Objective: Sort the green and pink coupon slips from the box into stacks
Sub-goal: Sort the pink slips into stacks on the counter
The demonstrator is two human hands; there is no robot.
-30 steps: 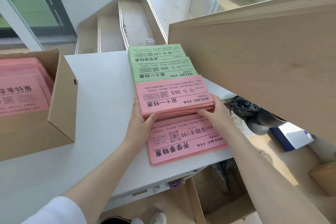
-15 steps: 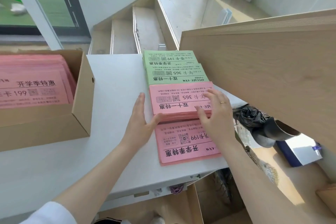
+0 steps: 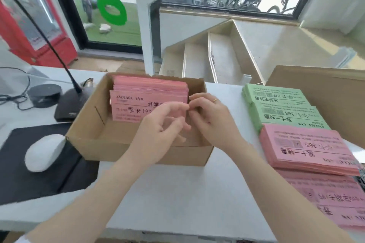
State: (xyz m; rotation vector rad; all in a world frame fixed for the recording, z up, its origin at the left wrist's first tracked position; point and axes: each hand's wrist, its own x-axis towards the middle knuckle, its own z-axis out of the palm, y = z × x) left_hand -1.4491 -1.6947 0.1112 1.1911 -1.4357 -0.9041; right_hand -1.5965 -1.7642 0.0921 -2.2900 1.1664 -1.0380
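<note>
An open brown cardboard box (image 3: pixel 136 150) sits on the white tabletop (image 3: pixel 177 193), and a thick pile of pink paper coupon slips (image 3: pixel 146 94) leans against its far wall. The front slip faces the camera, printed in black with a line of Latin capitals, Chinese characters and the number 199.

Both hands reach into the box in front of this pile. The left hand (image 3: pixel 160 130) has its fingers curled, the tips meeting those of the right hand (image 3: pixel 211 122) at the front slip's right edge; motion blur makes it impossible to tell whether either hand actually pinches a slip. A thin gold ring (image 3: pixel 215 101) shows on a right-hand finger.

To the right of the box, well apart from it, sorted stacks lie in an overlapping row: two stacks of green paper slips (image 3: pixel 276 102) farthest away, then a thick pink stack (image 3: pixel 308 152) marked 365, then a nearer pink stack (image 3: pixel 331 201) at the table edge. All are printed upside down to the viewer.

A white computer mouse (image 3: pixel 44 152) rests on a black mouse pad (image 3: pixel 29 181) left of the box.
</note>
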